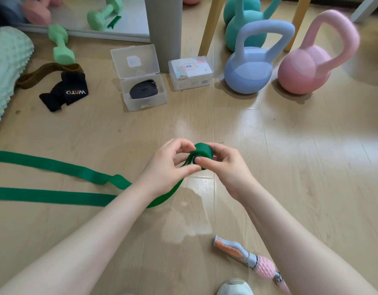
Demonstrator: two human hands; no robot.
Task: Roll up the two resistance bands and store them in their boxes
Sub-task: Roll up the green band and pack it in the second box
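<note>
Both hands hold a partly rolled green resistance band (203, 151) above the wooden floor. My right hand (223, 167) grips the small roll, thumb on its near face. My left hand (169, 161) pinches the strands feeding into the roll. The loose rest of the green band trails left across the floor in two long strips. A black band (143, 89) lies coiled inside an open clear box (141, 99) farther back. A second clear box (191, 73) with a white label stands shut to its right.
Blue (250, 67), pink (307, 67) and teal (241, 22) kettlebells stand at the back right. A green dumbbell (60, 43), a black wrist wrap (66, 90), a brown strap and a mint foam roller (7, 71) lie at left. A pink massage roller (254, 260) lies near my shoe.
</note>
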